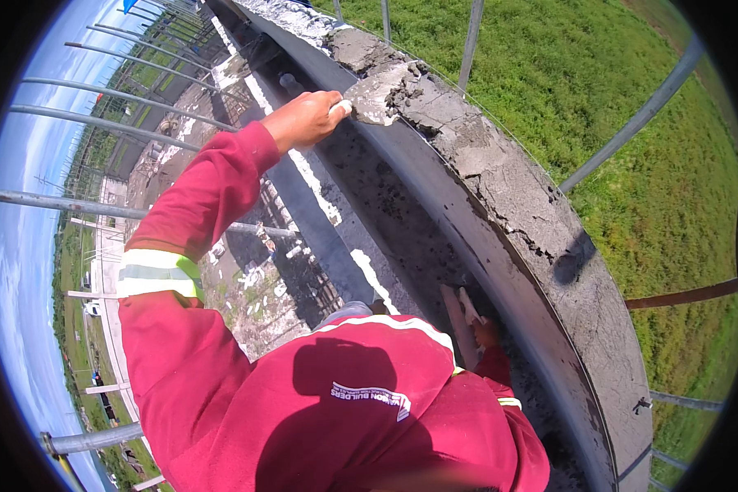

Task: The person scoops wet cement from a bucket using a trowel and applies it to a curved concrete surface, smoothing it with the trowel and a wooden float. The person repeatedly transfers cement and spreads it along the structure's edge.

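Note:
My left hand (307, 121) is stretched out to the far end of the wall top, its fingers closed round a trowel. The mortar-smeared trowel blade (375, 97) lies at the inner edge of the wall top (541, 209), against rough wet mortar. Low beside my body, my right hand (485, 332) is partly hidden by my sleeve. It appears closed on a wooden float (457, 316), a flat brown board with a raised handle, held above the dark channel inside the wall. The nearer mortar surface looks smoother, with cracks and lumps along its inner edge.
A string line (500, 123) runs along the wall's outer edge. Metal scaffold pipes (635, 115) stick up beyond it, over grass (599, 49). More pipes (98, 201) project on the left, high above littered ground (254, 287). A deep concrete channel (385, 197) follows the wall.

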Demonstrator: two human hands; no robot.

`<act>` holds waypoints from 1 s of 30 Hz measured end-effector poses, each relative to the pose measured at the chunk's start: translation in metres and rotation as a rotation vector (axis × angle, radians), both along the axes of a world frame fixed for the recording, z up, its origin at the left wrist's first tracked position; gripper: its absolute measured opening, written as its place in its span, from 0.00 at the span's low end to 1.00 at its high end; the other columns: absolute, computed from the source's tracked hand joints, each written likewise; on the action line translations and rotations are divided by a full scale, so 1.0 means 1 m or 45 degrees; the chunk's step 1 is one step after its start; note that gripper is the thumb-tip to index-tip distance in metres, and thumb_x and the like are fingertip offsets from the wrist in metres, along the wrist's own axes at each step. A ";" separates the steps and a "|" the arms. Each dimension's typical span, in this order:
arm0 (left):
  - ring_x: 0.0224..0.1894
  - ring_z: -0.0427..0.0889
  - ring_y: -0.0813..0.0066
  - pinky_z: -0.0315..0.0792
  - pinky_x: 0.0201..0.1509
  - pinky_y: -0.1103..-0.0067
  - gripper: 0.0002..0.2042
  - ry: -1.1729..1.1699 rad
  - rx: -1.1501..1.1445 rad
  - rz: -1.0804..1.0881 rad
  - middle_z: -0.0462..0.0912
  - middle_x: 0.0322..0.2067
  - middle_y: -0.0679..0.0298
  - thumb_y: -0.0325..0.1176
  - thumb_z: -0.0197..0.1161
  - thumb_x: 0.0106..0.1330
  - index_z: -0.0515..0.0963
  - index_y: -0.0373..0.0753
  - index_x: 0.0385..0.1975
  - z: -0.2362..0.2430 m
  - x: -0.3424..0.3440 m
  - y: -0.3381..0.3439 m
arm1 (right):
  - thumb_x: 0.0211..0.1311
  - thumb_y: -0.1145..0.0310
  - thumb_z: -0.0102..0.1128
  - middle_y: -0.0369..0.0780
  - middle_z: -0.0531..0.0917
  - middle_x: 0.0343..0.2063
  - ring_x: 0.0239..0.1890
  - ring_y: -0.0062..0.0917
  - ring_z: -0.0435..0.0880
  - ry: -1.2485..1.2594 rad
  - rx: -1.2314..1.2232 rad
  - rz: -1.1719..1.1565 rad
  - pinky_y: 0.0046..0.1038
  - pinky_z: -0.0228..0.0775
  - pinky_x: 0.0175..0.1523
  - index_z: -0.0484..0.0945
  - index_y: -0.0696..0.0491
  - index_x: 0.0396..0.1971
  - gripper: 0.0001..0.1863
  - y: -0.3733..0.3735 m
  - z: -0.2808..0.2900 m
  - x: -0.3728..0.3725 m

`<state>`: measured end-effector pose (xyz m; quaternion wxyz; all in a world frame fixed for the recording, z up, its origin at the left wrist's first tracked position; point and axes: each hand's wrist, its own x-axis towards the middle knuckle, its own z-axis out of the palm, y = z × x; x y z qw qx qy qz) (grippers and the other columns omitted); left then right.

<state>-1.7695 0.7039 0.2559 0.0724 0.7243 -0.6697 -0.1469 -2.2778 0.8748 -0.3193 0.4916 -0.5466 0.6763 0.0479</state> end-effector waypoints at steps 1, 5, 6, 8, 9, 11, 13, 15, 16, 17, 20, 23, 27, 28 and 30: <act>0.26 0.83 0.54 0.75 0.34 0.63 0.20 0.052 0.086 0.092 0.81 0.27 0.46 0.44 0.48 0.78 0.74 0.29 0.45 0.002 -0.002 -0.002 | 0.64 0.42 0.54 0.58 0.81 0.52 0.59 0.49 0.79 -0.116 -0.049 -0.003 0.42 0.69 0.65 0.77 0.62 0.58 0.38 -0.001 0.000 0.002; 0.34 0.83 0.45 0.74 0.40 0.60 0.20 0.000 0.064 0.064 0.81 0.30 0.43 0.45 0.48 0.78 0.73 0.29 0.44 0.000 -0.010 -0.010 | 0.64 0.43 0.55 0.59 0.80 0.54 0.61 0.50 0.78 -0.163 -0.006 -0.038 0.41 0.69 0.65 0.76 0.64 0.59 0.38 -0.002 0.006 0.007; 0.35 0.83 0.44 0.74 0.40 0.60 0.20 -0.042 0.055 0.030 0.80 0.30 0.43 0.45 0.48 0.78 0.73 0.29 0.44 -0.002 -0.011 -0.008 | 0.64 0.44 0.56 0.60 0.79 0.55 0.61 0.50 0.77 -0.133 0.052 -0.049 0.41 0.69 0.65 0.75 0.64 0.59 0.38 -0.001 0.009 0.007; 0.38 0.82 0.41 0.73 0.41 0.59 0.20 0.004 0.083 0.022 0.80 0.33 0.40 0.45 0.48 0.78 0.73 0.29 0.44 -0.006 -0.013 -0.001 | 0.64 0.45 0.56 0.60 0.79 0.55 0.61 0.49 0.77 -0.198 0.030 -0.070 0.40 0.69 0.64 0.74 0.65 0.60 0.38 -0.002 0.014 0.010; 0.38 0.82 0.40 0.73 0.42 0.59 0.20 0.019 0.071 0.016 0.81 0.34 0.40 0.45 0.48 0.78 0.73 0.29 0.45 -0.009 -0.014 0.005 | 0.64 0.45 0.56 0.60 0.79 0.55 0.62 0.49 0.77 -0.151 0.091 -0.100 0.40 0.70 0.64 0.74 0.65 0.60 0.38 -0.001 0.016 0.011; 0.39 0.82 0.39 0.73 0.42 0.59 0.20 0.028 0.052 -0.006 0.81 0.34 0.39 0.45 0.49 0.78 0.74 0.29 0.45 -0.010 -0.015 0.012 | 0.63 0.45 0.56 0.60 0.79 0.56 0.62 0.49 0.77 -0.213 0.069 -0.109 0.40 0.70 0.64 0.73 0.65 0.61 0.39 -0.003 0.020 0.015; 0.39 0.81 0.37 0.73 0.42 0.59 0.20 0.019 -0.034 -0.061 0.81 0.34 0.39 0.45 0.49 0.78 0.74 0.30 0.45 -0.010 -0.019 0.018 | 0.63 0.45 0.56 0.60 0.79 0.56 0.62 0.48 0.78 -0.221 0.096 -0.105 0.39 0.69 0.64 0.73 0.65 0.61 0.39 -0.006 0.024 0.018; 0.39 0.81 0.36 0.72 0.42 0.58 0.19 0.025 -0.002 -0.076 0.81 0.34 0.39 0.44 0.50 0.78 0.74 0.30 0.45 -0.009 -0.024 0.021 | 0.62 0.44 0.56 0.59 0.79 0.56 0.62 0.48 0.78 -0.195 0.124 -0.092 0.39 0.69 0.65 0.72 0.65 0.62 0.40 -0.009 0.027 0.021; 0.40 0.81 0.35 0.72 0.42 0.57 0.19 0.043 -0.019 -0.060 0.81 0.34 0.38 0.43 0.50 0.77 0.74 0.30 0.46 -0.009 -0.028 0.023 | 0.62 0.44 0.56 0.59 0.79 0.56 0.62 0.48 0.78 -0.220 0.093 -0.058 0.39 0.69 0.65 0.72 0.65 0.62 0.40 -0.010 0.029 0.021; 0.39 0.80 0.35 0.72 0.41 0.57 0.18 0.024 -0.004 -0.123 0.81 0.33 0.39 0.43 0.51 0.77 0.75 0.30 0.46 -0.008 -0.032 0.025 | 0.62 0.44 0.56 0.59 0.79 0.56 0.62 0.48 0.78 -0.212 0.087 -0.050 0.39 0.69 0.65 0.72 0.64 0.62 0.40 -0.011 0.031 0.022; 0.38 0.80 0.35 0.72 0.40 0.56 0.17 0.009 -0.006 -0.198 0.81 0.32 0.39 0.42 0.52 0.77 0.75 0.30 0.46 -0.003 -0.044 0.032 | 0.62 0.43 0.56 0.59 0.79 0.56 0.62 0.48 0.78 -0.168 0.074 -0.029 0.39 0.68 0.65 0.73 0.63 0.62 0.40 -0.013 0.031 0.024; 0.37 0.81 0.37 0.72 0.38 0.56 0.17 0.085 0.032 -0.167 0.81 0.30 0.39 0.41 0.53 0.76 0.75 0.30 0.46 0.004 -0.057 0.038 | 0.61 0.42 0.56 0.59 0.79 0.56 0.62 0.49 0.77 -0.155 0.053 -0.027 0.40 0.68 0.66 0.74 0.62 0.62 0.40 -0.014 0.025 0.027; 0.36 0.80 0.37 0.72 0.38 0.57 0.16 0.256 0.111 -0.437 0.81 0.30 0.42 0.41 0.52 0.77 0.75 0.32 0.45 -0.001 -0.084 0.055 | 0.61 0.41 0.56 0.58 0.79 0.56 0.62 0.50 0.77 -0.114 0.097 -0.036 0.41 0.67 0.67 0.74 0.61 0.62 0.40 -0.010 0.013 0.027; 0.33 0.80 0.39 0.73 0.38 0.60 0.16 0.364 0.079 -0.503 0.81 0.29 0.44 0.42 0.52 0.77 0.75 0.32 0.46 -0.001 -0.086 0.059 | 0.61 0.41 0.56 0.58 0.79 0.56 0.62 0.50 0.77 -0.169 0.055 -0.017 0.41 0.67 0.67 0.74 0.61 0.62 0.40 -0.007 0.011 0.025; 0.30 0.80 0.45 0.72 0.38 0.62 0.17 0.498 0.140 -0.418 0.80 0.26 0.50 0.42 0.52 0.77 0.75 0.32 0.47 0.005 -0.083 0.075 | 0.61 0.41 0.56 0.58 0.79 0.56 0.62 0.50 0.77 -0.102 0.034 -0.040 0.41 0.67 0.66 0.74 0.62 0.61 0.40 0.000 0.006 0.020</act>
